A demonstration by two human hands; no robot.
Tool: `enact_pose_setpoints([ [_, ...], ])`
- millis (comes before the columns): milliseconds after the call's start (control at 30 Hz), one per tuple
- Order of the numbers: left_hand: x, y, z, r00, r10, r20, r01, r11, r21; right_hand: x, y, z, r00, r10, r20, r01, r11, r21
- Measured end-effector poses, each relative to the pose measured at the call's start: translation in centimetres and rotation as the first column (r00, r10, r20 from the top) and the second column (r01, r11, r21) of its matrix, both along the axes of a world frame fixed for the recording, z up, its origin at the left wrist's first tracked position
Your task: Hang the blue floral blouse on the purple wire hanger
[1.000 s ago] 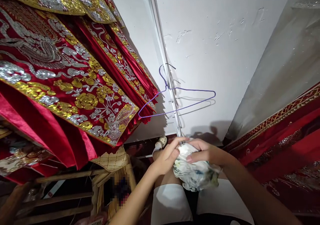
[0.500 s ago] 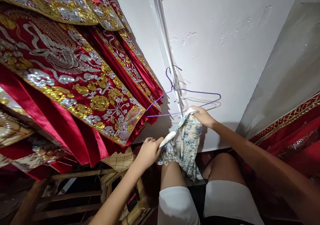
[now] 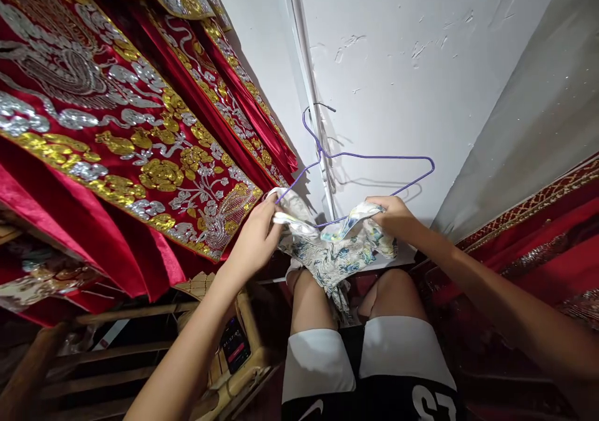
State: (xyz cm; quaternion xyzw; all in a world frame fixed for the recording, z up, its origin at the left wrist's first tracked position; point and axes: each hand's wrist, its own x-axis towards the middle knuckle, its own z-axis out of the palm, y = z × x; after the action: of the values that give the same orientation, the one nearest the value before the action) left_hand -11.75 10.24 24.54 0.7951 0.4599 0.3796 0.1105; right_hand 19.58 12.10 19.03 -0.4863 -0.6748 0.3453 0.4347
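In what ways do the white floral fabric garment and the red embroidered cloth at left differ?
The white floral fabric garment shows blue and yellow; the red embroidered cloth glitters gold and silver. The garment is held by the left hand and right hand; the cloth hangs. Both are patterned fabric.

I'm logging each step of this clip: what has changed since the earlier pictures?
The left hand and right hand have moved up and apart, toward the purple hanger. The floral garment, bunched up at first, has been opened out between them, and its cloth now overlaps the hanger's left end. Both hands still hold it. The hanger still hangs at the white rail, and the red embroidered cloth hangs as before.
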Motion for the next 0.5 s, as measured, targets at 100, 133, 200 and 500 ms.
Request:
enact_pose_setpoints([
  [100, 0.8, 1.0, 0.9, 0.991, -0.029, 0.131, 0.029, 1.000, 0.007, -0.7, -0.9, 0.1, 0.994, 0.078, -0.071, -0.077, 0.997, 0.021],
  [133, 0.8, 1.4, 0.9, 0.981, -0.030, 0.192, 0.029, 1.000, 0.010, -0.7, -1.1, 0.1, 0.994, 0.066, -0.090, -0.064, 0.998, 0.021],
  [200, 0.5, 2.2, 0.7, 0.952, -0.039, 0.304, 0.044, 0.999, -0.010, 0.2, -1.1, 0.2, 0.989, -0.031, -0.146, 0.035, 0.999, 0.030],
  [500, 0.5, 3.1, 2.6, 0.846, -0.008, 0.533, 0.184, 0.943, -0.278, 8.4, 4.4, 3.5, 0.945, -0.318, -0.075, 0.326, 0.936, 0.135],
])
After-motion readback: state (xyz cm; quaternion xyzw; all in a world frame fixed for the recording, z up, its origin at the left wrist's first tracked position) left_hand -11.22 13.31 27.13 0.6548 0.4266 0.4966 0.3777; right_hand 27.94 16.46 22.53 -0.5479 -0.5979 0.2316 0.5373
